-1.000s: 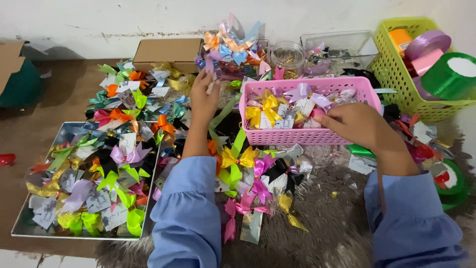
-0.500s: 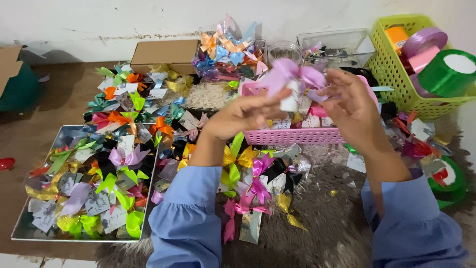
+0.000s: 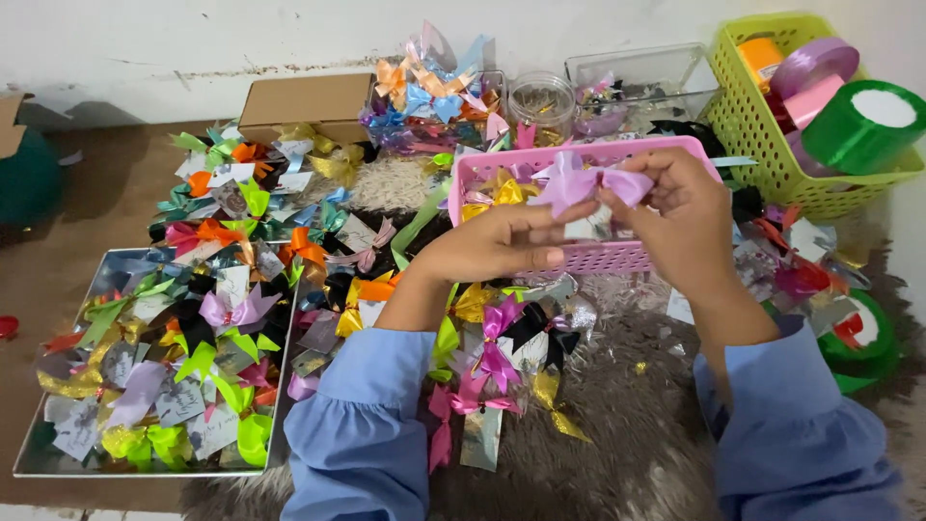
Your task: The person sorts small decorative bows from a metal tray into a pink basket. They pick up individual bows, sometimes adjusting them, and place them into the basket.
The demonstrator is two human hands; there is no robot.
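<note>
Both hands hold one lilac ribbon bow (image 3: pixel 579 183) with a small silvery card under it, raised in front of the pink plastic basket (image 3: pixel 617 257). My left hand (image 3: pixel 497 241) grips the bow's left side and the card. My right hand (image 3: pixel 680 217) pinches the bow's right loop. The basket holds several bows, yellow and pink among them. More bows on cards lie loose on the grey furry mat (image 3: pixel 617 434) below my wrists.
A flat tray (image 3: pixel 29 453) at the left is heaped with coloured bows. A brown cardboard box (image 3: pixel 304 101), a clear bag of bows (image 3: pixel 434 96), a jar (image 3: pixel 540 96) and a clear tub (image 3: pixel 646 77) stand behind. A green basket (image 3: pixel 762 145) holds ribbon rolls at right.
A second ago my hands were down at the pink basket, the right one inside it. They have since lifted the lilac bow and now hold it slightly lower, in front of the basket.
</note>
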